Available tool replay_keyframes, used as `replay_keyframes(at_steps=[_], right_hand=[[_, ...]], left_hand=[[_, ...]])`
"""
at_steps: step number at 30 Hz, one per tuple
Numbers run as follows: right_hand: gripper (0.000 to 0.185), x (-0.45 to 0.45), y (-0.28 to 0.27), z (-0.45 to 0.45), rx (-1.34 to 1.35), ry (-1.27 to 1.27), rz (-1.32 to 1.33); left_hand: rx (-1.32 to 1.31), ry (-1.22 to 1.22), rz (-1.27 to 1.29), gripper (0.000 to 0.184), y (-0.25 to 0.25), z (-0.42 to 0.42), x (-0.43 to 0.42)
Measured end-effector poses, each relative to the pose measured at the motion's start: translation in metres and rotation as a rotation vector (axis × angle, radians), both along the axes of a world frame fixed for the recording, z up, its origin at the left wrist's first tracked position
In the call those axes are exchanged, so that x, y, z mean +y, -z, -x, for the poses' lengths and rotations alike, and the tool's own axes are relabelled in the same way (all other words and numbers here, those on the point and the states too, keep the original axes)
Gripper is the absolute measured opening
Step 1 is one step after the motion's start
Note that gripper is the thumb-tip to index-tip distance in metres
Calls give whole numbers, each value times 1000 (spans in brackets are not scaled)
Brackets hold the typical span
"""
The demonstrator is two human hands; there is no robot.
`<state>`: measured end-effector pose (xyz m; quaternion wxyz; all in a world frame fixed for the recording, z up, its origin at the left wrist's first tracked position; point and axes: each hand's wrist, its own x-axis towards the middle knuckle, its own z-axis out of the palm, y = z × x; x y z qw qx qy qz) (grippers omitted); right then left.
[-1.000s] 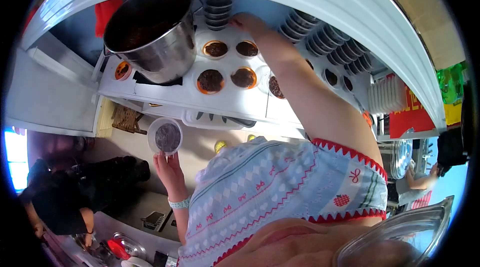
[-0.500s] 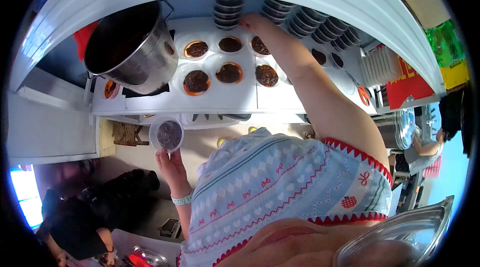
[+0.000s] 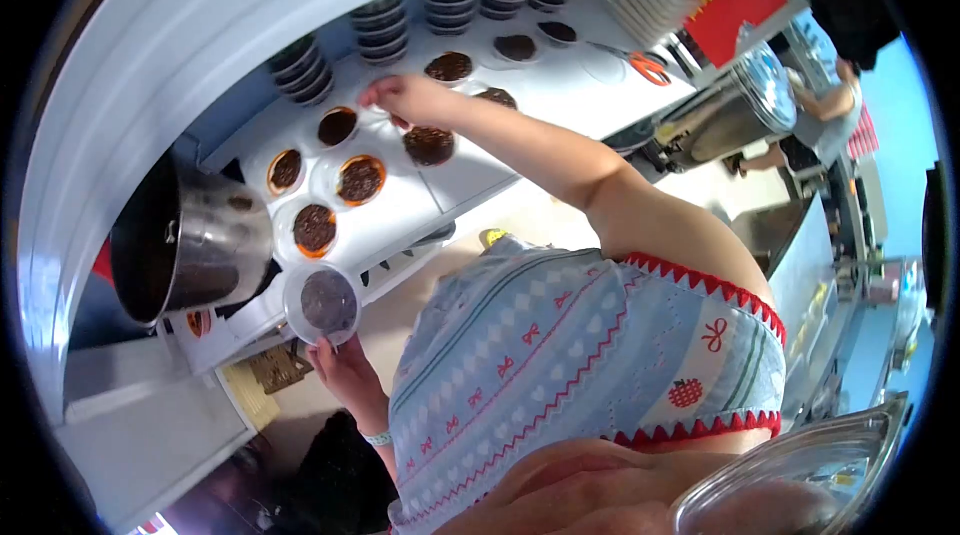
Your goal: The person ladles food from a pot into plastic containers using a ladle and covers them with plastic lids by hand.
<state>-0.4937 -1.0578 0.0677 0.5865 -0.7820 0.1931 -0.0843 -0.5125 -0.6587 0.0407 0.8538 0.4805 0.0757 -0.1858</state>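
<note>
My left hand holds a clear round container by its edge, in front of the white counter; something dark shows in it. My right hand reaches over the counter, fingers drawn together, close to a stack of filled tubs and above the open ones. Whatever those fingers hold, if anything, is too small to make out. Several open tubs with dark contents stand below and beside it, among them one with an orange rim and another nearer the front.
A large steel pot stands at the counter's left. More stacked tubs line the back. Orange-handled scissors and white trays are at the right. Another person stands beyond a big metal vessel.
The view has turned, so the pot and counter appear tilted and lower left. My right hand has come away from the back stack toward the open tubs. My left hand still holds the container.
</note>
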Motion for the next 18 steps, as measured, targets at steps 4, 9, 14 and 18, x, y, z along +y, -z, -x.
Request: replay_keyframes(at_steps=[4,9,14,18], right_hand=[[41,-6,18,119,-37,25,-280],[57,40,16,169,-10,31,-544],[38,-28,66,193,55,658,338],[43,-100,92,231,202,624,1175]], left_hand=[[-65,387,-95,17,-30,10,-59],[-67,852,22,13,45,-36,-131],[29,994,139,44,52,2,-239],[35,992,189,50,81,34,-296]])
